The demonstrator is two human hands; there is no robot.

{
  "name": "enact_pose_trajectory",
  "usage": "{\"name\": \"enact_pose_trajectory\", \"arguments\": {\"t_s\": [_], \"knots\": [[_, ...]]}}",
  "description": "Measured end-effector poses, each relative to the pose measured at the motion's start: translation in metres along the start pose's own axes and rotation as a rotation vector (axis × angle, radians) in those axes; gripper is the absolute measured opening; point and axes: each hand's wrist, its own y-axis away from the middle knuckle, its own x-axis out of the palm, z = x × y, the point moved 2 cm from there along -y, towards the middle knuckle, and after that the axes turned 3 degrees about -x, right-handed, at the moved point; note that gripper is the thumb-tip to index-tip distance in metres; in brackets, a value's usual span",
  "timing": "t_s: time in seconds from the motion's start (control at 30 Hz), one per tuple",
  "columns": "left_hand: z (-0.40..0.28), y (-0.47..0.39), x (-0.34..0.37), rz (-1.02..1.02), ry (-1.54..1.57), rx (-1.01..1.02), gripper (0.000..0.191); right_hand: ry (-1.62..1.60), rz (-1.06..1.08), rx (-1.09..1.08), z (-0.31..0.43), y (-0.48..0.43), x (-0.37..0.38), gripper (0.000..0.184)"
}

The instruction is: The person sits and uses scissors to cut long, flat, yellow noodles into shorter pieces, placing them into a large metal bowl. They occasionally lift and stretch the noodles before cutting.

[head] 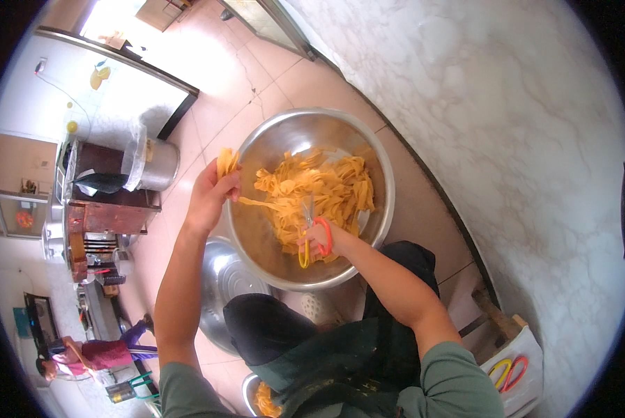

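Observation:
A large steel basin [388, 209] stands on the tiled floor before me, with a heap of yellow-orange strips [323, 188] in it. At its left rim my left hand [217, 183] grips a folded bundle of these strips [227, 161]; one strand runs from there down to the heap. My right hand [320, 239] is over the heap, its fingers around scissors [323, 232] with one red and one yellow handle loop. The blades point away from me, over the strips. The exact material of the strips cannot be told.
A second steel basin [223, 271] lies partly under the large one. A smaller bowl [248, 392] of similar strips is near my left leg. Another pair of scissors [508, 373] rests on a white-covered surface at lower right. A marbled wall [474, 104] borders the right. Another person [100, 355] stands far left.

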Motion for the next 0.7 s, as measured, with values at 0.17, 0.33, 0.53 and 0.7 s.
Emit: {"name": "enact_pose_trajectory", "arguments": {"t_s": [0.17, 0.33, 0.53, 0.7], "knots": [[0.016, -0.006, -0.001, -0.035, 0.067, 0.004, 0.018, -0.182, 0.346, 0.030, 0.018, 0.039, 0.007, 0.054], [0.017, -0.004, 0.025, 0.031, 0.045, 0.006, 0.017, -0.286, 0.655, 0.062, 0.023, 0.048, 0.024, 0.061], [0.035, 0.004, 0.036, 0.124, 0.052, -0.034, 0.019, -0.087, 0.400, -0.087, 0.018, 0.027, 0.040, 0.034], [0.050, 0.000, 0.043, 0.065, -0.069, -0.004, 0.025, -0.319, 0.177, -0.076, 0.012, 0.005, 0.015, 0.026]]}}
